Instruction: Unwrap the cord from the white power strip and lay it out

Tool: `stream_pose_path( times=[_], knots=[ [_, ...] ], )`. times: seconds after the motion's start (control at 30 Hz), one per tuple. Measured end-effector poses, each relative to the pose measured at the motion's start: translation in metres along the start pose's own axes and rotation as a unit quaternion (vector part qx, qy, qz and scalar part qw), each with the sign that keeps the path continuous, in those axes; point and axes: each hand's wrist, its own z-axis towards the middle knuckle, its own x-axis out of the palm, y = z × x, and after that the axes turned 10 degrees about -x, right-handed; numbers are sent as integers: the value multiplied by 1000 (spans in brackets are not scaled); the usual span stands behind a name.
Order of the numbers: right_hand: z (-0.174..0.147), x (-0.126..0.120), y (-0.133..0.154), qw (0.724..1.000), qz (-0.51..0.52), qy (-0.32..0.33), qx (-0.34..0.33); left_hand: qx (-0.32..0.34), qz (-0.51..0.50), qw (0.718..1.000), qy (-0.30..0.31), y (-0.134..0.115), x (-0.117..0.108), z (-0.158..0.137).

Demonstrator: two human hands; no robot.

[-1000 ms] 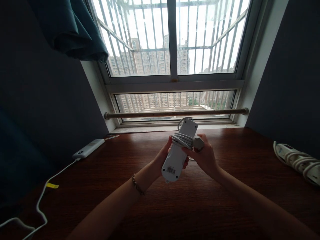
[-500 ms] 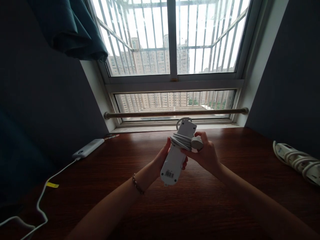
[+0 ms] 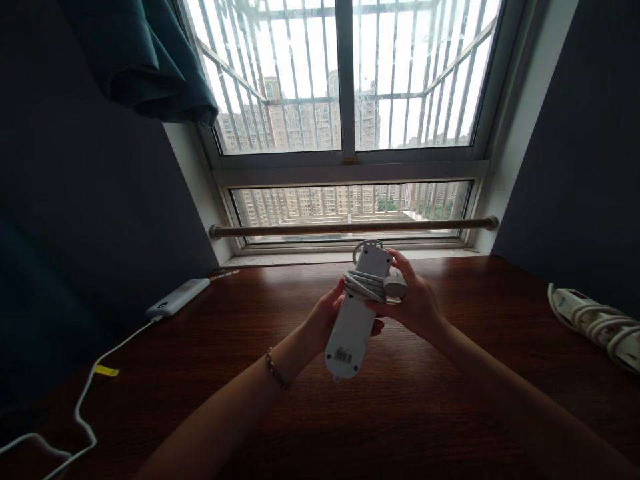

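I hold a white power strip (image 3: 353,327) above the dark wooden table (image 3: 400,413), its back with a barcode label facing me. Its white cord (image 3: 363,283) is wound several times around the upper half, and the plug (image 3: 395,288) sits at the right of the coils. My left hand (image 3: 325,317) grips the strip's body from the left. My right hand (image 3: 413,303) holds the upper part, fingers on the plug and the strip's right edge.
A white power bank (image 3: 177,297) lies at the table's back left, its white cable (image 3: 85,393) with a yellow tag trailing off the front left. A second power strip (image 3: 593,323) with wound cord lies at the right edge. A rod (image 3: 350,229) crosses below the window.
The strip has turned more upright and dropped slightly toward me. My right hand's fingers have shifted up along the strip's right edge beside the plug.
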Motion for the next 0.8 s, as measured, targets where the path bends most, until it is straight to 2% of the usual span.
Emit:
stream_pose_path(
  times=[0.13, 0.23, 0.53, 0.8],
  knots=[
    [-1, -1, 1, 997, -43, -16, -66, -9, 65, 998, -27, -1, -9, -2],
    [-2, -1, 2, 994, -66, -26, -78, 2, 86, 995, -50, 1, -10, 0],
    [-3, 1, 4, 989, -80, -72, -106, -17, 84, 995, -48, 2, -7, 0],
    [-5, 3, 1, 990, -76, -27, -116, -15, 60, 997, -34, -6, -1, -5]
  ],
)
